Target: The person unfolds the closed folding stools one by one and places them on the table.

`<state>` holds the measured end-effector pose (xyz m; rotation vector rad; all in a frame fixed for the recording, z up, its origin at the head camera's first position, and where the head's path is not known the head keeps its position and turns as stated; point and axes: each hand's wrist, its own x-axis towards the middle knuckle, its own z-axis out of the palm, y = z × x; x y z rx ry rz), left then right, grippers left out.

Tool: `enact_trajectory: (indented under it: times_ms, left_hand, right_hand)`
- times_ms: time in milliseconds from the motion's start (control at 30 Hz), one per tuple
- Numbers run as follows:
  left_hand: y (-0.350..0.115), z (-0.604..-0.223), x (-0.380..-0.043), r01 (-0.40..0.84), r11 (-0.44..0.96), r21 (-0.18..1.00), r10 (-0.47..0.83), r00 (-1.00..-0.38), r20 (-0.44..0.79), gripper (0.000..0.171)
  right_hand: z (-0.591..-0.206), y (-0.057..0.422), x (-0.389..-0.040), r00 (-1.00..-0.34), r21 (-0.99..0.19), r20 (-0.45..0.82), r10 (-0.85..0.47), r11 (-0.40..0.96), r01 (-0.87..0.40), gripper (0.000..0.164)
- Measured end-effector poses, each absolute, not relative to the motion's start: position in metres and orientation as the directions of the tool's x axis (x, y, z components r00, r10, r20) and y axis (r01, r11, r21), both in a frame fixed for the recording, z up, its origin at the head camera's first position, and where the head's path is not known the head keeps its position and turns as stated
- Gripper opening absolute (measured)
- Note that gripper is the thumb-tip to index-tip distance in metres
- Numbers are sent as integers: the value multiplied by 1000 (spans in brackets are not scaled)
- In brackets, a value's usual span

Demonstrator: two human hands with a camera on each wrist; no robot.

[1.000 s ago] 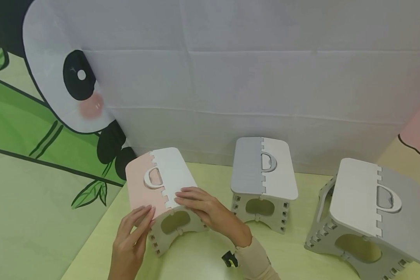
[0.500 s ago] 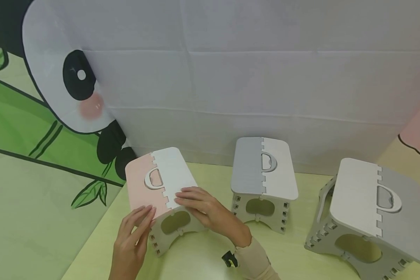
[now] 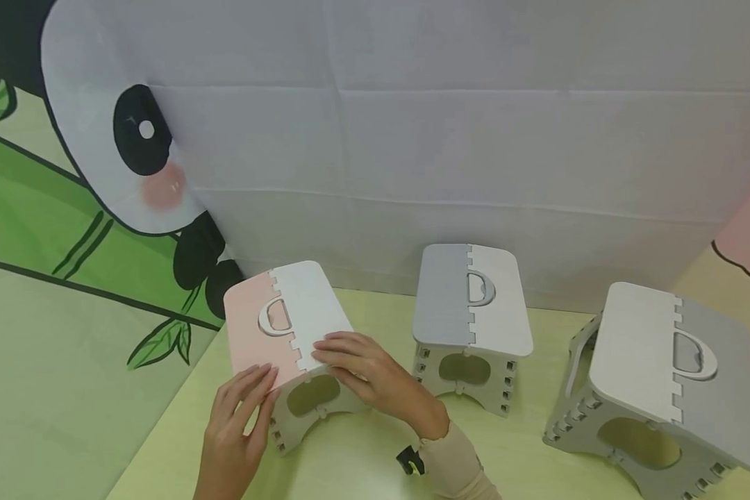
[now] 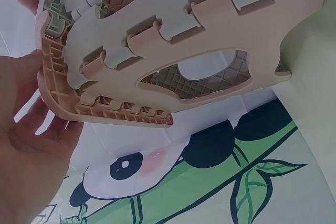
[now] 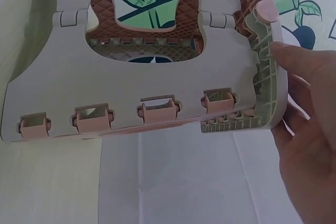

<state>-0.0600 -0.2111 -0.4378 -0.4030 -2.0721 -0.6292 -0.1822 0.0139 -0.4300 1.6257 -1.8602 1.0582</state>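
Note:
A small folding step stool (image 3: 315, 298) with a half pink, half white top stands unfolded at the left of the table. My left hand (image 3: 234, 423) rests its fairly straight fingers on the near pink corner, with the thumb against the rim. Across the white half's near edge lie the fingers of my right hand (image 3: 375, 378). Each wrist view shows the stool from below, its leg panels (image 4: 252, 40) spread and its ribbed underside visible. There the right thumb (image 5: 296, 59) touches the rim, while the fingers on top are mostly hidden.
A grey-and-white folding stool (image 3: 500, 305) stands mid-table near the backdrop, and a larger one (image 3: 637, 347) is at the right. A small black object (image 3: 410, 461) is by the right sleeve. Behind the table (image 3: 362, 465) hangs a cloth (image 3: 444, 139) with a panda print.
The left fingers have shifted very slightly on the stool's near edge. The right hand and all the stools stay in place.

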Motion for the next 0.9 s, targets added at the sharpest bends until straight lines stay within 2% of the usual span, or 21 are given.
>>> enact_trajectory:
  times_ms: [167, 467, 633, 900]
  left_hand:
    - [-209, -436, -61, 490, 821, 291, 32, -549, 835, 46]
    - [-204, -436, -65, 487, 829, 274, 20, -516, 856, 45]
    - [-198, -433, -66, 474, 835, 280, -22, -480, 877, 44]
    - [-188, -427, -70, 495, 821, 284, -59, -421, 905, 42]
  right_hand:
    - [-427, 15, -182, -203, -246, 752, -627, 19, -969, 38]
    - [-424, 20, -181, -229, -257, 755, -615, 43, -965, 37]
    - [-422, 23, -178, -272, -285, 746, -608, 77, -955, 40]
    - [-420, 27, -176, -298, -286, 769, -566, 113, -952, 34]
